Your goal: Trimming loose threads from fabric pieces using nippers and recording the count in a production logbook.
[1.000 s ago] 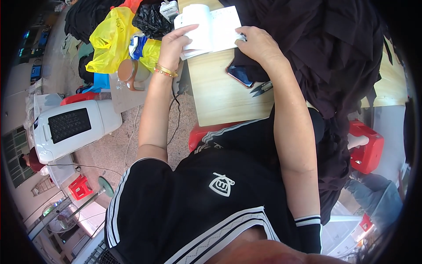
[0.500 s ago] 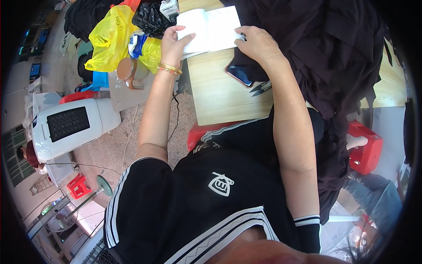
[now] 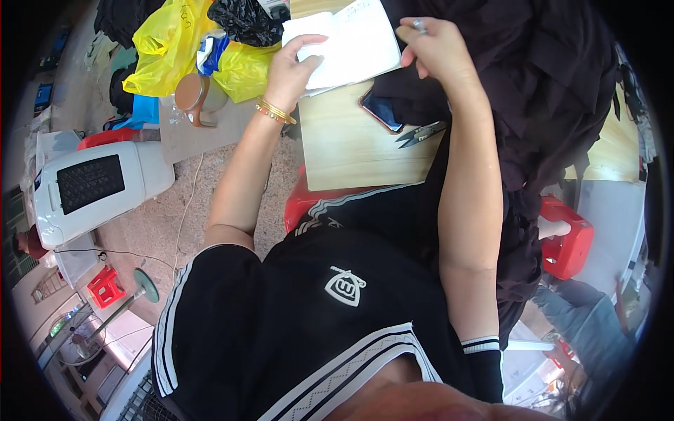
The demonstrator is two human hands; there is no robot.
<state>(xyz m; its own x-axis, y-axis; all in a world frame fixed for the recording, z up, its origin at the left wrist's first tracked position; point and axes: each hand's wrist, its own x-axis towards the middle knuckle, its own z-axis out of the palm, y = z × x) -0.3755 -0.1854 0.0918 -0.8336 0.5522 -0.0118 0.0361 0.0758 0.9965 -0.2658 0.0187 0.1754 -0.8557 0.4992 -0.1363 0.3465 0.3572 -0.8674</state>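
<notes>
An open notebook (image 3: 347, 45) with white pages lies at the far left corner of the wooden counter (image 3: 351, 147). The left hand (image 3: 291, 67) rests on its left page, fingers (image 3: 309, 41) curled over the page edge and gripping it; a gold bracelet (image 3: 275, 111) sits on that wrist. The right hand (image 3: 435, 45) hovers at the notebook's right edge, fingers pinched around a small object, seemingly a pen (image 3: 418, 25), too small to tell for sure. Just nearer on the counter lies a phone (image 3: 381, 111), partly under a heap of black cloth (image 3: 533, 91) covering the right side. Small thread snips (image 3: 420, 133) lie beside the phone at the cloth's edge. Off the counter's left edge stand yellow plastic bags (image 3: 168, 42) and a white appliance (image 3: 98, 186) on the floor.
</notes>
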